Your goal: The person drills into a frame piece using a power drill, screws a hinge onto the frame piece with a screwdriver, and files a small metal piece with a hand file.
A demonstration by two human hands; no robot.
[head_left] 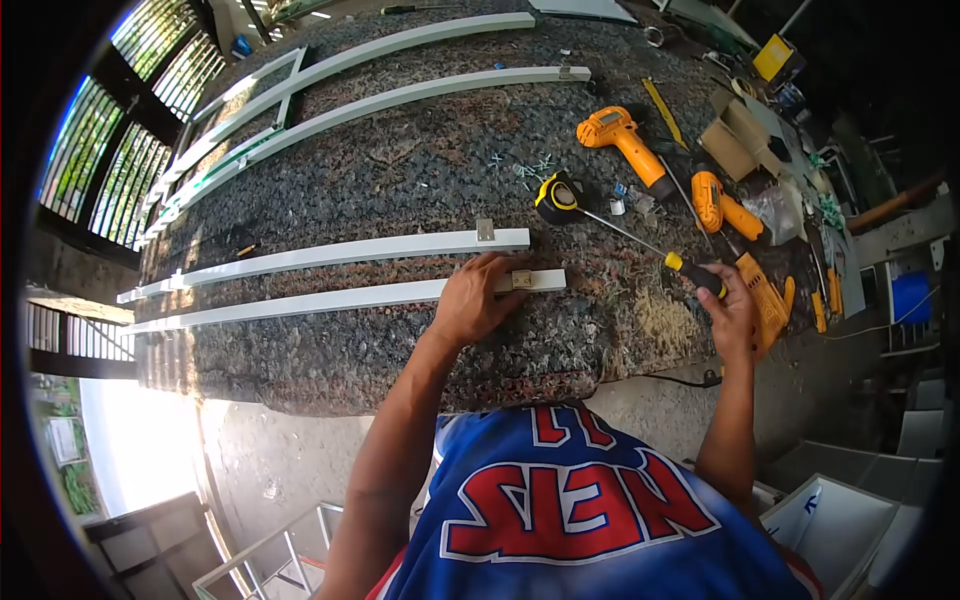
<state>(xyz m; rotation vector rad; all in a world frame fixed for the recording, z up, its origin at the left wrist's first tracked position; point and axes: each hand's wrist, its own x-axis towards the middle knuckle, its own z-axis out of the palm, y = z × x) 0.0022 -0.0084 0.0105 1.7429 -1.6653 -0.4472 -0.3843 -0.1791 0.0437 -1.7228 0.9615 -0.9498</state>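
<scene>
My left hand (472, 300) closes around the near white bar (350, 300), close to its right end. Beside the fingertips, a small metal bracket (521, 280) sits on that bar. Just beyond lies a second white bar (370, 248), parallel to the first, with another metal bracket (485, 230) standing near its end. In my right hand (733, 310) is a screwdriver (687, 268) with a yellow and black handle. Its long shaft points up and left, and its tip appears near a yellow and black tape measure (558, 196); whether they touch I cannot tell.
Loose screws (530, 170) lie beyond the tape measure. An orange cordless drill (630, 150) and a second orange drill (722, 207) rest to the right, near an open cardboard box (738, 135). A white frame (300, 75) occupies the far left of the worn, carpet-like table cover (400, 190).
</scene>
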